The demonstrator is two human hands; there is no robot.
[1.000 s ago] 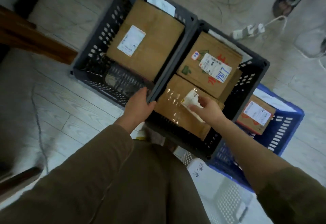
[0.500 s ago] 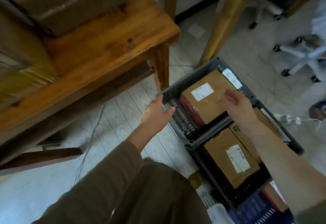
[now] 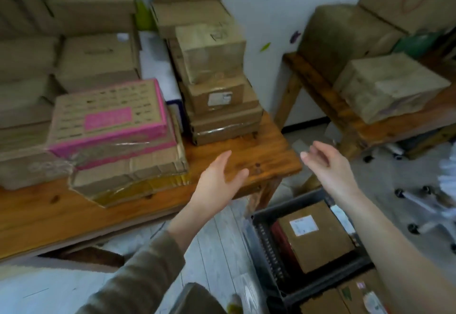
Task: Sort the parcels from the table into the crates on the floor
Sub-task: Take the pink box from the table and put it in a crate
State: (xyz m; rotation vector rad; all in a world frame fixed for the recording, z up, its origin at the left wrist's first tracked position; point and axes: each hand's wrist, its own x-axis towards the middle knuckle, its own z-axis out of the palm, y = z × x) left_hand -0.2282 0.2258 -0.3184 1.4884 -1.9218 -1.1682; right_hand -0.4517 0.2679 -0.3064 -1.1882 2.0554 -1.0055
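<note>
At table (image 3: 259,155) corner: left hand (image 3: 217,180), right hand (image 3: 328,165), both grips wide, empty. Floor crate (image 3: 259,239) holds one labelled parcel (image 3: 315,237).

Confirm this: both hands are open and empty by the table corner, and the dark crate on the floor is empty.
Wrong on the crate. The head view shows the dark crate holds a brown parcel with a white label. The rest stands: the left hand and right hand are open and empty by the table corner.
</note>
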